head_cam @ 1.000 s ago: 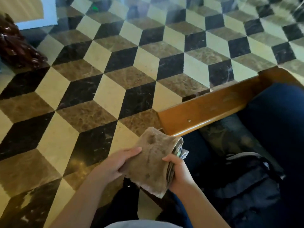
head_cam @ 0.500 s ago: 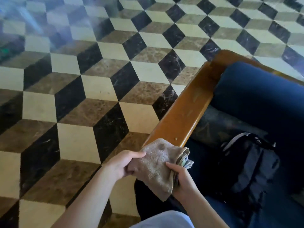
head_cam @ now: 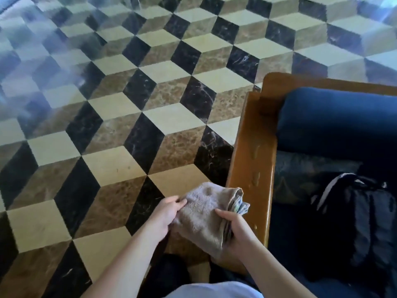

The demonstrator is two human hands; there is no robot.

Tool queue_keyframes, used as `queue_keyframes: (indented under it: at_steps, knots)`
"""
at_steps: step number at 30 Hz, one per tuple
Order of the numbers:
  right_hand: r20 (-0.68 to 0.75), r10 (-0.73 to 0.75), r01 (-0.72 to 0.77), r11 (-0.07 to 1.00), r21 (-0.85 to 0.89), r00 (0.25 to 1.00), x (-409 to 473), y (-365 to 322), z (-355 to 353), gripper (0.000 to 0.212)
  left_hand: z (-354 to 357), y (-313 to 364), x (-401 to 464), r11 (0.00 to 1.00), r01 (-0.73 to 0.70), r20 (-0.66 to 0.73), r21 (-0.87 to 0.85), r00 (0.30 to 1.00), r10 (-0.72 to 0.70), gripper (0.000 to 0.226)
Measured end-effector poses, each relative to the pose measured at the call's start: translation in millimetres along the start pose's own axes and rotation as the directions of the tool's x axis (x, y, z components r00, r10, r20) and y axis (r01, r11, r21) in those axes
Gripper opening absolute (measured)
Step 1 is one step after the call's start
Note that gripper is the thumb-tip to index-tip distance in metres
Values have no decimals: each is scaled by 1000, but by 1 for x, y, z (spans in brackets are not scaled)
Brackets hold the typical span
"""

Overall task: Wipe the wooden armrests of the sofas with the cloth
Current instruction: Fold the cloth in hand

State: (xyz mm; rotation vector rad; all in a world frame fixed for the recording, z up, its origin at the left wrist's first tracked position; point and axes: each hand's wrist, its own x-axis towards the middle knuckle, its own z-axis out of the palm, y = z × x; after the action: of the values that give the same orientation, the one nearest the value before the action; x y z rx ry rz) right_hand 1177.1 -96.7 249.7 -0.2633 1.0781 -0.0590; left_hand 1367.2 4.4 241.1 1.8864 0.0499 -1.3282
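Both hands hold the folded cloth (head_cam: 206,214): the left hand (head_cam: 165,216) pinches one edge, the right hand (head_cam: 234,231) grips the other. It sits just beside the wooden armrest (head_cam: 251,151). The folds might fall open if one hand lets go.

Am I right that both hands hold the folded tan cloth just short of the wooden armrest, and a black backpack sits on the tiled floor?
Not quite. The head view shows the black backpack on the sofa's blue seat, not the floor. The rest stands: the left hand and right hand hold the folded tan cloth beside the wooden armrest.
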Motion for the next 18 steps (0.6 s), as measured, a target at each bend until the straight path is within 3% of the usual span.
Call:
queue_keyframes:
  at_steps: [3, 7, 10, 12, 18]
  knots:
    - [-79, -63, 74, 987, 142, 995, 25, -5, 21, 33, 7, 23, 38, 986, -6, -63, 168, 998, 16, 21]
    - [-225, -73, 143, 939, 313, 972, 50, 4, 31, 29, 7, 41, 82, 938, 43, 26, 345, 998, -55, 20]
    - [-370, -33, 201, 882, 426, 928, 53, 28, 34, 27, 3, 56, 106, 806, -8, 227, 592, 961, -157, 18]
    - [-446, -10, 257, 828, 498, 895, 52, 46, 42, 26, 4, 68, 115, 659, -158, 364, 735, 913, -187, 15]
    - [-634, 134, 500, 501, 707, 762, 53, 95, 71, 30, 46, 95, 123, 381, -429, 531, 819, 819, -220, 29]
